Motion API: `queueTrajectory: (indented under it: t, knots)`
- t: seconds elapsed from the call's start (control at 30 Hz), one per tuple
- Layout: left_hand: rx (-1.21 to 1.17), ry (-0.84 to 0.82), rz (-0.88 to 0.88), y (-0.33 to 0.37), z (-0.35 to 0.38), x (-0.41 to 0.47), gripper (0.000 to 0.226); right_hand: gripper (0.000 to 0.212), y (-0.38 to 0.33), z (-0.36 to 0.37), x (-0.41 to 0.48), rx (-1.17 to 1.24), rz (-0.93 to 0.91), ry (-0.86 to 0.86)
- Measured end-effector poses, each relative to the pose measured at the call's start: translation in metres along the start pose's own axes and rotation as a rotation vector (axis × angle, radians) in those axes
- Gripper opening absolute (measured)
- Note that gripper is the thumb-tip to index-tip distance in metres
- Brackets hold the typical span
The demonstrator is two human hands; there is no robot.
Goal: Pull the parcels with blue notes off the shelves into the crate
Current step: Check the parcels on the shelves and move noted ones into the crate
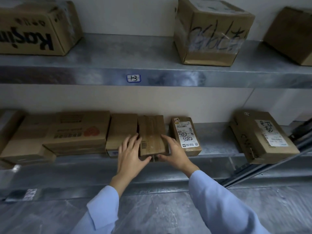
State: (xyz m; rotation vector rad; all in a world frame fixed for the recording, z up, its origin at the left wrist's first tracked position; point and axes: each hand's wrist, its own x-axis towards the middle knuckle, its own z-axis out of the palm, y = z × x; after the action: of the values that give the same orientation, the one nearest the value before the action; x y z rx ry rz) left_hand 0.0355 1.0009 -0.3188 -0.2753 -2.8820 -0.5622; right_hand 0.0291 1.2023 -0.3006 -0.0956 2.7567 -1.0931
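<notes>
A pale wall point(126, 14) backs two galvanised metal shelves. The upper shelf point(118, 53) carries a printed carton point(33, 29) at the left and a taped box point(212, 31) at the right, with a wide bare span between them. The lower shelf point(216, 144) holds a row of cartons set close together: a wide carton point(76, 130), a flat box point(120, 130), the parcel point(152, 132) and a labelled parcel point(185, 135). Bare shelf separates this row from an angled parcel point(260, 137), which overhangs the front edge.

The parcel lies lengthwise with its front end at the shelf's front edge, just beside the flat box, and a narrow gap separates it from the labelled parcel. The left hand point(130, 152) and right hand point(175, 154) flank it. Their fingers are extended along its sides and their thumbs rest on its front face. A shelf tag point(133, 78) marks the upper shelf's front lip.
</notes>
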Motion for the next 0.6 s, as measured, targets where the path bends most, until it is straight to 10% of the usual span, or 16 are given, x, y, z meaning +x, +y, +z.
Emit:
queueTrajectory:
  t: [0.6]
  knots:
    - [-0.28,-0.004,-0.152,0.028,-0.014,0.006,0.094,0.085,0.001,-0.019,-0.008,0.186,-0.066,0.039]
